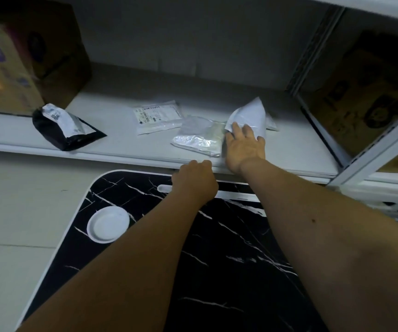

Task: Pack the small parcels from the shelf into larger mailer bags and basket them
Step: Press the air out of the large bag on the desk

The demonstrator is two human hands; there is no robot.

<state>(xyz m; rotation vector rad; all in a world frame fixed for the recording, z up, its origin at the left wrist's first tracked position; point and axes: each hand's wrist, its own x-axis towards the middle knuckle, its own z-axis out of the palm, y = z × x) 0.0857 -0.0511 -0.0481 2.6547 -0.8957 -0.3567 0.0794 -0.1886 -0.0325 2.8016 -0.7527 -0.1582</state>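
Several small parcels lie on the grey shelf (121, 149). A black parcel with a white label (63, 127) sits at the left. A clear bag with a printed label (158, 116) lies in the middle, and a shiny clear parcel (199, 137) is just right of it. My right hand (244, 146) reaches onto the shelf and its fingers grip the lower edge of a white parcel (249, 116), which tilts up. My left hand (194, 179) hovers at the shelf's front edge, fingers curled, holding nothing.
A black marble-pattern table (217, 259) with a white round dish (108, 224) stands below the shelf. Cardboard boxes (25, 56) fill the shelf's left end, and another box (365, 97) sits behind the metal upright (313, 51) at right.
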